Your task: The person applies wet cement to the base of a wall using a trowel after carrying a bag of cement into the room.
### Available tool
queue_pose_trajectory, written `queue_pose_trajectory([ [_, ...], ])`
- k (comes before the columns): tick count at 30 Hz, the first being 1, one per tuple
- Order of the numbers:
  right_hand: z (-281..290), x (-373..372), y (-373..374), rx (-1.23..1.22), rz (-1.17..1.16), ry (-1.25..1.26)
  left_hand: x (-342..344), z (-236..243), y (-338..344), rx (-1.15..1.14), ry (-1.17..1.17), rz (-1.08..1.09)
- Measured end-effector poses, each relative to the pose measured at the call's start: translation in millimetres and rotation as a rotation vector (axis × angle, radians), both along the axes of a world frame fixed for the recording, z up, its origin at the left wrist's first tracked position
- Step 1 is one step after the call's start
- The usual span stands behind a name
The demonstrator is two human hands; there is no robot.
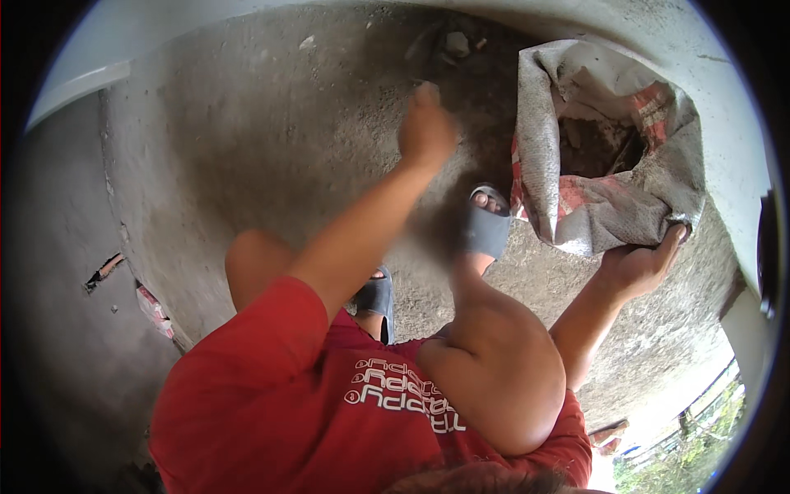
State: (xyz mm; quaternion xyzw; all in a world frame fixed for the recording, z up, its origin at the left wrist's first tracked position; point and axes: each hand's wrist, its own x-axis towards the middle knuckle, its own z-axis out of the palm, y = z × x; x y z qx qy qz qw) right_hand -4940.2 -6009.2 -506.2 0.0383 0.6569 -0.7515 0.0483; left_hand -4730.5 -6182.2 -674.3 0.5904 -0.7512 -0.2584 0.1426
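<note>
A grey-white woven sack [547, 148] with red patches stands at the upper right, its rim rolled outward. Dark, dirty contents, too shadowed to name, show inside it. My right hand [638, 267] grips the near right corner of the sack's rim, thumb and fingers closed on the folded cloth. Over the concrete floor, left of the sack, my left hand [428, 136] is raised and closed. Its fingers are mostly hidden, so whatever it may hold does not show. Beyond it, a pale stone-like lump [457, 44] lies among dark debris.
My feet in grey slippers [487, 229] stand on the rough concrete floor [271, 123], below and left of the sack. A grey wall rises on the left, with a chipped hole [105, 272] in it. A pale wall [736, 132] curves behind the sack. Greenery shows at lower right.
</note>
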Motion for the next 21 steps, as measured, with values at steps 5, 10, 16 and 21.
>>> queue_pose_trajectory([
  [5,-4,-8,9,0.003,-0.058,-0.010,42,38,-24,0.015,0.061,-0.001],
  [10,-6,-10,3,-0.043,-0.037,0.010,50,19,-37,0.272,0.057,-0.317],
  [16,-7,-9,8,-0.085,-0.032,-0.011,-14,-15,-50,1.120,0.242,-0.152],
  [21,-10,-4,8,-0.091,-0.056,-0.015,-12,-26,-87,1.154,0.491,0.148],
])
